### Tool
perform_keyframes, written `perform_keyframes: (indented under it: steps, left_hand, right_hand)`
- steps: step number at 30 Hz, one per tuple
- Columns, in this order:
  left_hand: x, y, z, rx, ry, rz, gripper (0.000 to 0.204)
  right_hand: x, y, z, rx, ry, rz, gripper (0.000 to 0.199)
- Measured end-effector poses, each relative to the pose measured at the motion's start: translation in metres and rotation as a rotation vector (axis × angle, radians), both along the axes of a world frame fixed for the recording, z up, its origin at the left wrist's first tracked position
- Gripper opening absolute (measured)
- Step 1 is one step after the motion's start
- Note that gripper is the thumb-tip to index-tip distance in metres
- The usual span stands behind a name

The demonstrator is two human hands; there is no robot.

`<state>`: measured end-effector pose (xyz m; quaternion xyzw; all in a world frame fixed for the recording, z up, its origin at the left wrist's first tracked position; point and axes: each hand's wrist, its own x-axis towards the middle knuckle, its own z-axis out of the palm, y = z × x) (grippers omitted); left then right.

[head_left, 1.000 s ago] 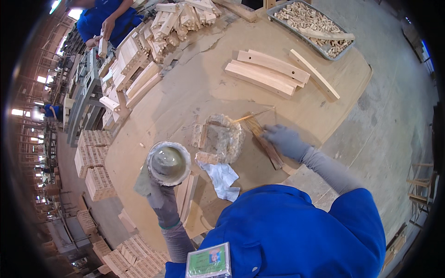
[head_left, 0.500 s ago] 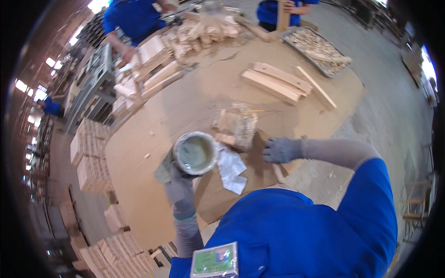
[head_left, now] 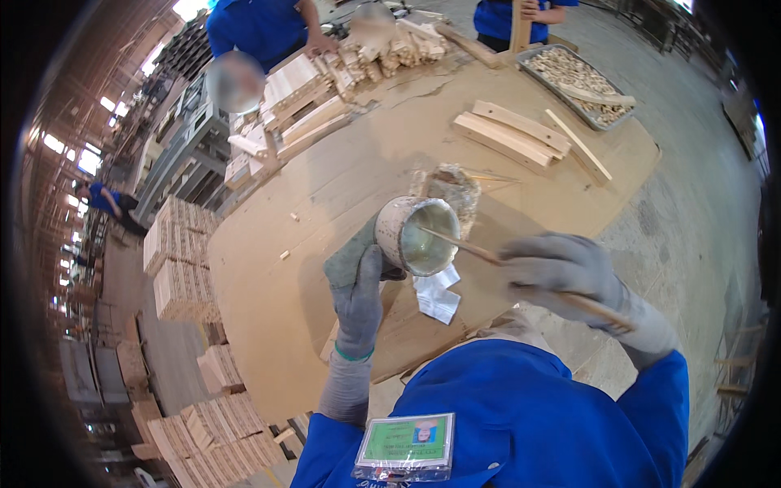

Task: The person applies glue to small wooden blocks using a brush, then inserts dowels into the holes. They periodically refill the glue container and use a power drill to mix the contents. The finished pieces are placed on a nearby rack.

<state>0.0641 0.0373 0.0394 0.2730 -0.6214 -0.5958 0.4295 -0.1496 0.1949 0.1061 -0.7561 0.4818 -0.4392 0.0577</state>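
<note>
My left hand (head_left: 358, 305), in a grey glove, grips a round, crusted pot (head_left: 391, 236) and holds it up tilted over the table. A pale, greenish liquid shows inside. Against the pot's left side is a grey-green flap (head_left: 350, 256) whose kind I cannot make out. Slightly blurred, my gloved right hand (head_left: 565, 272) is closed around a thin wooden stick (head_left: 460, 244). The stick's far tip reaches into the pot's mouth. Partly hidden behind the pot stands a crusty, whitish-brown lump (head_left: 457, 191). A crumpled white sheet (head_left: 439, 298) lies below the pot.
Loose wooden slats (head_left: 512, 145) lie on the brown-covered table (head_left: 268, 325). At the far right is a tray (head_left: 603, 126) of small wooden pieces. Wood piles (head_left: 297, 85) line the far side, where two people in blue work. Stacked wood (head_left: 183, 289) stands at left.
My right hand has come up from the table and now holds the stick in the pot. My left hand has lifted the pot rightward and tipped its mouth toward the right.
</note>
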Motion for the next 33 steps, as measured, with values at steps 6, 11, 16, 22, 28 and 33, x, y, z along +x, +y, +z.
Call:
perform_keyframes:
  steps: [6, 11, 16, 22, 28, 33]
  left_hand:
    - [-0.034, 0.011, 0.028, 0.029, 0.02, -0.002, 0.026]
    - [-0.052, 0.019, 0.033, -0.339, -0.027, 0.172, 0.027]
    - [-0.078, 0.034, 0.034, -0.474, -0.03, 0.287, 0.029]
    - [-0.09, 0.042, 0.033, -0.623, -0.116, 0.408, 0.032]
    - [-0.096, 0.042, 0.03, -0.423, 0.096, 0.407, 0.035]
    - [-0.06, 0.006, 0.023, -1.281, -0.756, 0.627, 0.034]
  right_hand:
    - [-0.031, -0.024, -0.005, -0.154, 0.595, -0.034, 0.04]
    - [-0.037, -0.022, -0.014, -0.129, 0.041, -0.193, 0.032]
    - [-0.041, -0.006, -0.01, 0.091, -0.385, -0.275, 0.027]
    - [-0.039, 0.015, 0.007, 0.184, -0.813, -0.161, 0.027]
    - [-0.033, 0.019, 0.002, 0.121, -0.85, -0.117, 0.029]
    - [-0.055, 0.016, 0.022, -0.082, -0.208, 0.17, 0.034]
